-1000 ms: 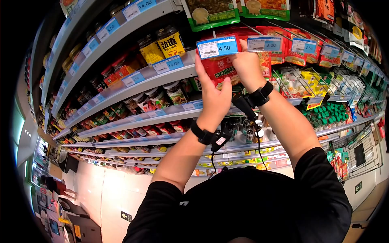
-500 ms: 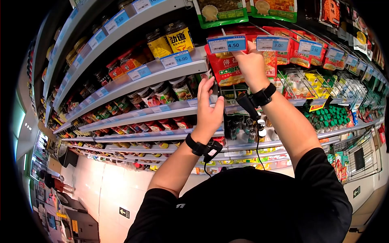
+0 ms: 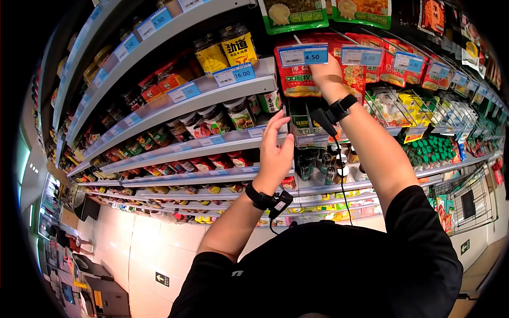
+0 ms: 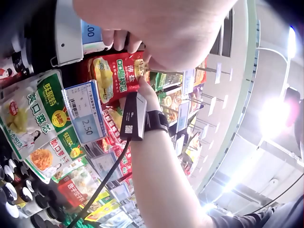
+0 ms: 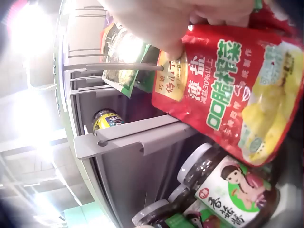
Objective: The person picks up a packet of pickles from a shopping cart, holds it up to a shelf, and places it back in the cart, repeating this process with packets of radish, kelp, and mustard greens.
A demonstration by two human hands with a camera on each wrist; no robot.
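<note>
A red pouch of pickled vegetables (image 3: 299,82) hangs on a hook behind a 4.50 price tag (image 3: 303,54). My right hand (image 3: 327,74) pinches it near the top edge, with part of the fingers hidden behind the tag. In the right wrist view the pouch (image 5: 223,95) fills the upper right, and the fingers of my right hand (image 5: 190,19) curl at its top by the metal hook rod (image 5: 118,67). Lower and to the left, my left hand (image 3: 275,159) hovers apart from the pouch, fingers relaxed and holding nothing.
Shelves of jars (image 3: 238,113) run along the left, their grey metal edge (image 5: 128,135) close beside the pouch. More red pouches (image 3: 392,63) hang on hooks to the right. Green pouches (image 3: 294,16) hang above. A wire cart (image 3: 472,204) stands at lower right.
My left hand has left the red pouch and drawn down, away from it. The right hand stays at the pouch's top. The view has shifted slightly.
</note>
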